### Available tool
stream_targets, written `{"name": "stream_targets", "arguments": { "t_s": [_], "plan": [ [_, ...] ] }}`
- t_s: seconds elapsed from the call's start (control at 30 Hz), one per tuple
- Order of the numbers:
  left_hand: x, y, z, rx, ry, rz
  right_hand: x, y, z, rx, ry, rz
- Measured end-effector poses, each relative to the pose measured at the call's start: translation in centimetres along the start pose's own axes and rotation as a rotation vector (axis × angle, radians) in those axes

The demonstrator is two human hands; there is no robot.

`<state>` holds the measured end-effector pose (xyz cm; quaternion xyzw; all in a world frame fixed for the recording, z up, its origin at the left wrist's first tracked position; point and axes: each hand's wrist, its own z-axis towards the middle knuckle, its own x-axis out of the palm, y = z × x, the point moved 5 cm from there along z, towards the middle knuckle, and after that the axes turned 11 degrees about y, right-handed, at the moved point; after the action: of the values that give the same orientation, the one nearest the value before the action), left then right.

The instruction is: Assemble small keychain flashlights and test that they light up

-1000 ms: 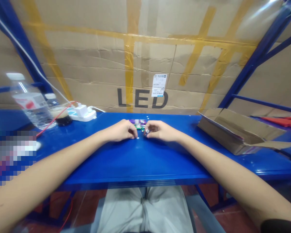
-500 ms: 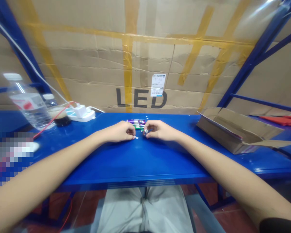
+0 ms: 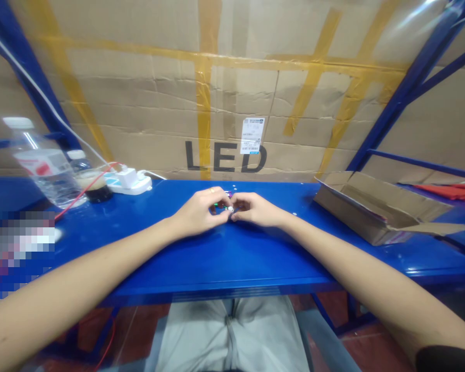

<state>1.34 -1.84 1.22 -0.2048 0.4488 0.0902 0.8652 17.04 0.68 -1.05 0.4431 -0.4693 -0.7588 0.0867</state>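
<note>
head view, curled fingers (image 3: 219,219), round white piece (image 3: 230,209)

is a shiny blue table (image 3: 225,261); holds a clear bottle (image 3: 48,173) and a white plug strip (image 3: 141,185) near ten o'clock, bright sticks (image 3: 228,194) near twelve, an open brown box (image 3: 352,217) near three.

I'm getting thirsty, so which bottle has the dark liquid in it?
The smaller bottle, beside the white power strip, shows dark contents at its base; the larger bottle looks clear.
</note>
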Motion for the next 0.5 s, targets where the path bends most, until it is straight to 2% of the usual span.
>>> {"name": "stream_targets", "arguments": {
  "t_s": [0.17, 0.5],
  "plan": [
    [0.66, 0.38, 0.02, 0.002, 0.028, -0.026, 0.07, 0.05, 0.01, -0.009, -0.008, 0.009],
    [0.38, 0.66, -0.02, -0.018, 0.05, 0.03, -0.18, -0.26, 0.05, 0.025, -0.038, -0.019]
  ]
}}
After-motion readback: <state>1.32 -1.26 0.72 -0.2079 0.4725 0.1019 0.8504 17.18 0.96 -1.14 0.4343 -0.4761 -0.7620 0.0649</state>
